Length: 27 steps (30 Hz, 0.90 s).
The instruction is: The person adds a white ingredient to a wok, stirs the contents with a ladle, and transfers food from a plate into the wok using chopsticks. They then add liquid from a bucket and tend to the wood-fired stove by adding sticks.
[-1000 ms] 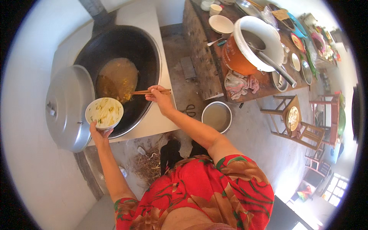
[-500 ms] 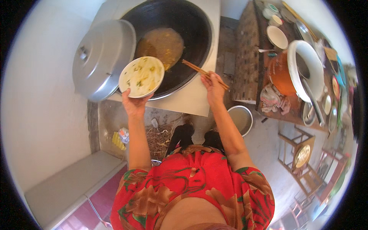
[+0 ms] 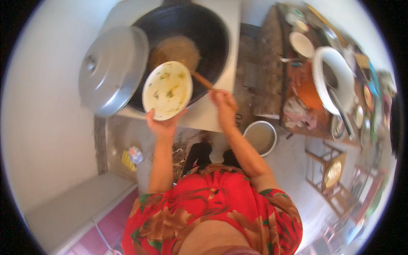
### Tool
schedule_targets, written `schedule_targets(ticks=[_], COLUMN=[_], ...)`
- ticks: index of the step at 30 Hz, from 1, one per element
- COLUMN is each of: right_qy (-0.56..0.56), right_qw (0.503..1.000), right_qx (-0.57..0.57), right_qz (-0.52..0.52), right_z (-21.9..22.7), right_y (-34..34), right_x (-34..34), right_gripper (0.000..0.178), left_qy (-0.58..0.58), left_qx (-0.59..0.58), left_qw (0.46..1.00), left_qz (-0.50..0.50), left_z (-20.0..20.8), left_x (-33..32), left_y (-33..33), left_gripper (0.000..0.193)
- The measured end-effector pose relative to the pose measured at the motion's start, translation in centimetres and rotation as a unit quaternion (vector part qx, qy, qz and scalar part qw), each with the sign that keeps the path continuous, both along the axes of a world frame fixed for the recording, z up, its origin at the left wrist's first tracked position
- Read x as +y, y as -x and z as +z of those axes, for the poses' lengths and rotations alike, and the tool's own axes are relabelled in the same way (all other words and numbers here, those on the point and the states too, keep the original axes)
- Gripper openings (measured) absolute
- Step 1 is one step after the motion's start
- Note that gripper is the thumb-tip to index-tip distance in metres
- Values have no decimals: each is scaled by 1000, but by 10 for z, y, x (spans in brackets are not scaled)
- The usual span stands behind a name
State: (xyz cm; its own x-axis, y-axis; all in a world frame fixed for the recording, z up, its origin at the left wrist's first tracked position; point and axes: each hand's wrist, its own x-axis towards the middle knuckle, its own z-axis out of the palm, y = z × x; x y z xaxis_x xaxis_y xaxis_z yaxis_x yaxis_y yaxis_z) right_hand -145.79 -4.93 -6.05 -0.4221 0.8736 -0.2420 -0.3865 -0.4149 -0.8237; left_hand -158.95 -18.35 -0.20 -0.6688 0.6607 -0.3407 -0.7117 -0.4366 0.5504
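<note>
Domed metal lid (image 3: pixel 104 72), at the left side of a large dark wok (image 3: pixel 212 36). Left hand (image 3: pixel 163 124), gripping the lower edge of a white bowl (image 3: pixel 168 91); bowl tilted, yellow-green remnants inside, held over the wok's near rim, just beyond this hand, which is the nearer of the two. Brown liquid (image 3: pixel 180 47) in the wok, beyond the bowl. Wooden chopsticks (image 3: pixel 202 80), long axis slanting up-left from the right hand toward the bowl's right rim; tip contact cannot be told. Right hand (image 3: pixel 223 104), fingers closed around the chopsticks, right of the bowl. Metal basin (image 3: pixel 260 138), farther right, lower.
</note>
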Motion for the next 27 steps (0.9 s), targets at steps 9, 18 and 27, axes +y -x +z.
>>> schedule_targets(ticks=[9, 18, 27], right_qy=[-240, -404, -33], right_qw=[968, 895, 834], right_qx=[25, -159, -222], right_qz=[63, 101, -503], right_z=[-5, -12, -42], right_y=[18, -105, -475], right_x=[-76, -18, 155], right_gripper=[11, 46, 31], left_qy=[20, 30, 58], left_qx=[62, 96, 116], left_qw=[998, 995, 991], left_qz=[-22, 16, 8], left_z=[6, -8, 3], left_x=[36, 45, 41], left_y=[-22, -9, -18], left_gripper=[75, 69, 73])
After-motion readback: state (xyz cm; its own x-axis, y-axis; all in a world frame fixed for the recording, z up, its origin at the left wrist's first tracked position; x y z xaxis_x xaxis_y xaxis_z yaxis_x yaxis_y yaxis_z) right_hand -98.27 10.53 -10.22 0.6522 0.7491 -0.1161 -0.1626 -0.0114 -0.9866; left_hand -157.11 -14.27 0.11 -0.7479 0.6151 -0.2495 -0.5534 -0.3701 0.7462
